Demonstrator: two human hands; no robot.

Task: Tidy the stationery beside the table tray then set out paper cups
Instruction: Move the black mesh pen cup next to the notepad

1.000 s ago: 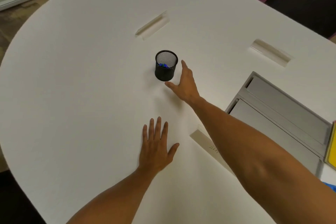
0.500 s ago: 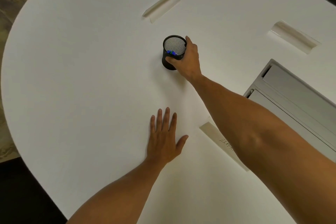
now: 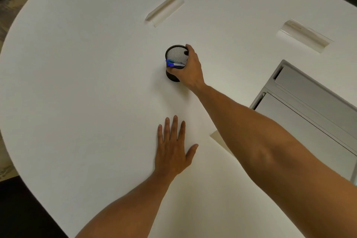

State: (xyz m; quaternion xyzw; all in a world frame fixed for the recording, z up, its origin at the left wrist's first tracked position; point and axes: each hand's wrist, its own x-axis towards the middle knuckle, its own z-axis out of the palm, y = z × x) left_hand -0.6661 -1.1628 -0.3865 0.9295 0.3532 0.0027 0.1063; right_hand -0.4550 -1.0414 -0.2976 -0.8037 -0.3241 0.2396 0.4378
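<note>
A black mesh pen cup stands near the middle of the white table, tilted slightly toward me. Blue-capped pens show inside it at its near rim. My right hand is wrapped around the cup's right side, thumb on the near wall and a fingertip over the far rim. My left hand lies flat on the table, fingers spread, well short of the cup. The grey table tray is set into the table at the right. No paper cups are in view.
Two clear name-card stands sit on the far side, one at the back middle and one at the back right. A third stand lies partly hidden under my right forearm. The table's curved edge drops to dark floor at left.
My right hand reached forward from beside the pen cup and closed around it. The cup now leans, showing the pens. My left hand stayed flat in place.
</note>
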